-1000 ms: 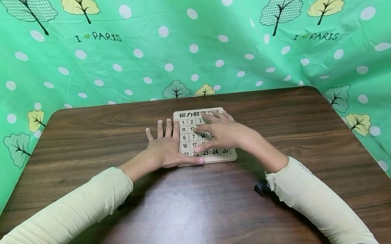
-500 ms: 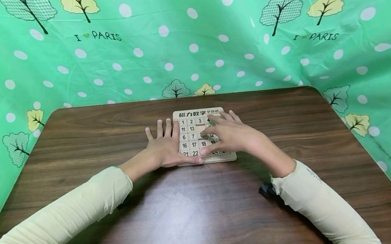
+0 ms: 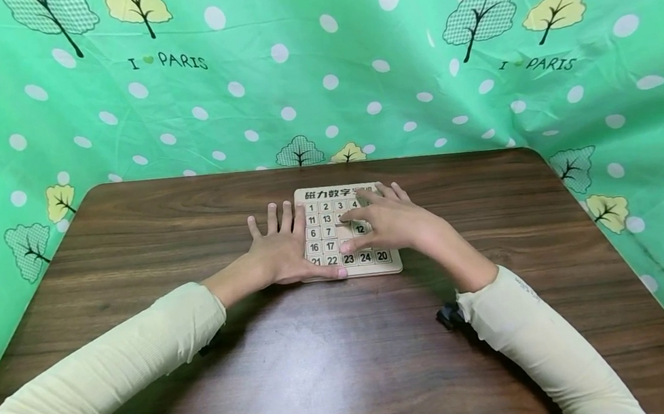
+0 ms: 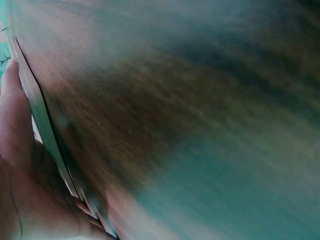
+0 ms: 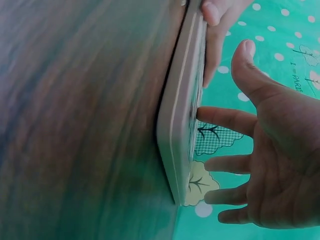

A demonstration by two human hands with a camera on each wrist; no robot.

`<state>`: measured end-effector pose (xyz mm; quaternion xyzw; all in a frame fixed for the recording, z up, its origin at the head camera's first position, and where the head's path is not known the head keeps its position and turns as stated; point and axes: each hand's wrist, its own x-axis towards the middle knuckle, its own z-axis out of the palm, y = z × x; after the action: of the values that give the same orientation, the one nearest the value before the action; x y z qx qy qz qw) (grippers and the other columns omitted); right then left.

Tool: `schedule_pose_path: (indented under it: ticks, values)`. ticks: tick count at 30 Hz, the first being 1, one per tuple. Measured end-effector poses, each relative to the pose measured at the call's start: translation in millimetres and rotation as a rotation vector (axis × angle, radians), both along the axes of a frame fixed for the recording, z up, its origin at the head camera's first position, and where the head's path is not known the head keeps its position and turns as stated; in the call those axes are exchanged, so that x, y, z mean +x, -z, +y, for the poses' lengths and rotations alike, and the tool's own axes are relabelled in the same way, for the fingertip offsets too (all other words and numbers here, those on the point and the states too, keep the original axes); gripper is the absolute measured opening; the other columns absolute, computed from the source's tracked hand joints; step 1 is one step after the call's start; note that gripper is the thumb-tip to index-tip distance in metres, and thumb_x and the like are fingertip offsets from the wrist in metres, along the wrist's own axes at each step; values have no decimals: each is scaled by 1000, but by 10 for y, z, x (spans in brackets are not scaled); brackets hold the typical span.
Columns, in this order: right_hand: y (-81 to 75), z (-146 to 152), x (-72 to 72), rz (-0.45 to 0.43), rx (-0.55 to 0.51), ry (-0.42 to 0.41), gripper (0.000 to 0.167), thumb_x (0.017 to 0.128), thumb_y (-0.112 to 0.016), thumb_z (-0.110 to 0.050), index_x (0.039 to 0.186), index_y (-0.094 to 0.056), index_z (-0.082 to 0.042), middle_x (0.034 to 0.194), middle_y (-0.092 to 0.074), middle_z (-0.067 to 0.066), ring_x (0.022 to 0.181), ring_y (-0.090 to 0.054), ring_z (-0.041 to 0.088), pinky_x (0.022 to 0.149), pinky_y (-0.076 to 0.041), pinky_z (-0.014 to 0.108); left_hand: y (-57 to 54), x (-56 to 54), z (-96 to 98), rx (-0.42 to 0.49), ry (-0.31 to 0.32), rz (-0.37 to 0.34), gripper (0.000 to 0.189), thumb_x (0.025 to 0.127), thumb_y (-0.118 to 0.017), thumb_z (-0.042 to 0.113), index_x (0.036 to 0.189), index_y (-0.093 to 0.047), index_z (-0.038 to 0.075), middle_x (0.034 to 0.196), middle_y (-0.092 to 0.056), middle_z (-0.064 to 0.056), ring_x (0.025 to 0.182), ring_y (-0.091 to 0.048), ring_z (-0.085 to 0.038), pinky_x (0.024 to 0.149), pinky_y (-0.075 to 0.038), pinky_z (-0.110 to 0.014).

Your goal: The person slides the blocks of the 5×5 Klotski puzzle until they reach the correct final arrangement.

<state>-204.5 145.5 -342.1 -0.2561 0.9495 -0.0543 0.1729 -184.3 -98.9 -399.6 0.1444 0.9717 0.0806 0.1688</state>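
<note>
Number board [image 3: 372, 268]: lies flat on the table [image 3: 302, 374], directly below the right fingers and just right of the left fingers.

Left hand [image 3: 281, 257]: rests at the near left corner of the board. Extends fingers [image 3: 273, 220] straight and fanned, index finger along the left edge, thumb along the near edge. Touches without gripping.

Right hand [image 3: 398, 223]: reaches over the right half of the board, palm toward it. Spreads fingers well apart, with nothing gripped. Touches a tile in the second row, third column, with the index fingertip; too covered to read. Points thumb upward, clear of the board, in the right wrist view.

Open slot [image 3: 343, 231]: lies between right index fingertip and thumb tip in the head view, with tile 7 [image 3: 329, 232] just left and tile 12 [image 3: 360, 229] just right.

Behind the fingers, on both arms: cream sleeves [image 3: 133, 352]. Beyond the fingers and the table: green cloth [image 3: 295, 95], printed with white dots and trees.
</note>
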Motion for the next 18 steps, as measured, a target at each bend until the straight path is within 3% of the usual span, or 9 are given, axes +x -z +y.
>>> schedule_pose_path:
  ticks: [10, 18]
  values:
    - [19, -93, 119, -8, -45, -99, 74, 99, -74, -71, 160, -66, -31, 189, -23, 20, 173, -15, 59, 138, -10, 80, 20, -19, 0, -10, 5, 3, 167, 71, -60, 111, 180, 15, 8, 189, 11, -25, 175, 13, -51, 132, 3, -87]
    - [5, -130, 116, -40, -24, -80, 73, 99, -73, -72, 161, -65, -35, 189, -22, 18, 172, -14, 61, 136, -8, 82, 5, -6, -11, -22, 10, 18, 166, 73, -62, 109, 180, 13, 7, 189, 9, -26, 175, 11, -51, 132, 2, -87]
